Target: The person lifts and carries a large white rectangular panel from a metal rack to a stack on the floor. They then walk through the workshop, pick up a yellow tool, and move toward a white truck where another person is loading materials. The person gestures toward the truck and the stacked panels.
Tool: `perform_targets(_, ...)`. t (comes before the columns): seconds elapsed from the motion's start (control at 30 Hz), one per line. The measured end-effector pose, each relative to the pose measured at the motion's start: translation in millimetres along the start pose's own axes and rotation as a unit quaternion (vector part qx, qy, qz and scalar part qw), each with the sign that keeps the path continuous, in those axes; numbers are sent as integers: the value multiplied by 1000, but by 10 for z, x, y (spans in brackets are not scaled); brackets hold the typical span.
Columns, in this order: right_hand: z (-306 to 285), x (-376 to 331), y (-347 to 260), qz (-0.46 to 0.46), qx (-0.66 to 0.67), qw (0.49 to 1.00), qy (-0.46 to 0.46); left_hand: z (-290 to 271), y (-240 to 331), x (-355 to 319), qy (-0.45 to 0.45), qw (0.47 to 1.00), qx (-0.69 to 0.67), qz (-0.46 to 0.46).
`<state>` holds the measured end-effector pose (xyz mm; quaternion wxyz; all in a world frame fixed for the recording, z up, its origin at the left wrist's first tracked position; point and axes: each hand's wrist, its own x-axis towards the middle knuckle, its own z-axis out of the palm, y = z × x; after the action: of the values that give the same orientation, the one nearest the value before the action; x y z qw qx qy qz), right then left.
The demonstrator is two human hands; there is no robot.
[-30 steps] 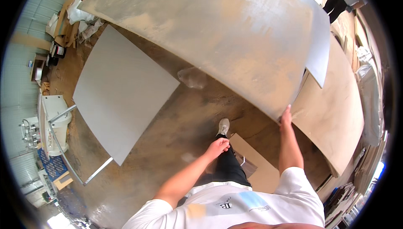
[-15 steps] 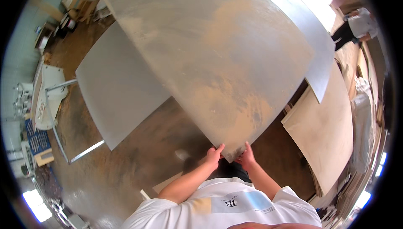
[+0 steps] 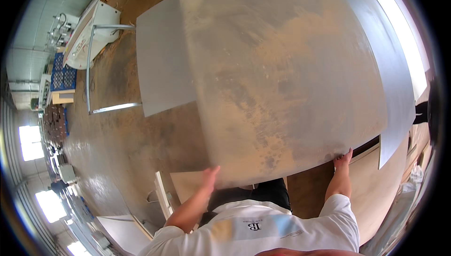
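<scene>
Both hands are up on the near edge of a big flat board (image 3: 282,73), one toward each end of that edge so the weight is shared and the sheet stays level. The left hand (image 3: 210,175) has its grip closed on the edge close to the near left corner, palm against the board's rim and fingers tucked under out of sight. The right hand (image 3: 343,158) grasps the same edge further along, fingertips curled up over the rim where the edge bows. Arms are stretched out from a white T-shirt (image 3: 263,230), which keeps the panel away from the body and well above the floor.

The board fills most of the view ahead of the person. Its face is smooth and greyish, smeared with tan dust in cloudy patches, thin for its span, with a straight clean-cut edge.

Beyond and to the left, a second pale grey sheet (image 3: 162,63) lies flat on a metal-legged frame (image 3: 94,68), partly hidden under the held board. On the right a thin grey panel (image 3: 399,115) sticks out from beneath, and under that pale wooden sheets (image 3: 376,195) lie stacked. The concrete floor (image 3: 122,148) is brown and dusty, glossy where window light strikes it.
</scene>
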<state>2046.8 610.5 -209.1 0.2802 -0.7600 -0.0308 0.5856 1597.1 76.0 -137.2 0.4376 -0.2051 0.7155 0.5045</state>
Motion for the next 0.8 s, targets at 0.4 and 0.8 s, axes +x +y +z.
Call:
perform_targets(0.4,617,-1112,1549,34,-107,994,-1,-1561,-241,1089,160,947,278,8)
perform_targets(0.8,1211,-1890,4137,76,-65,991,-86,-3823,-250,2228,153,871,466,-11)
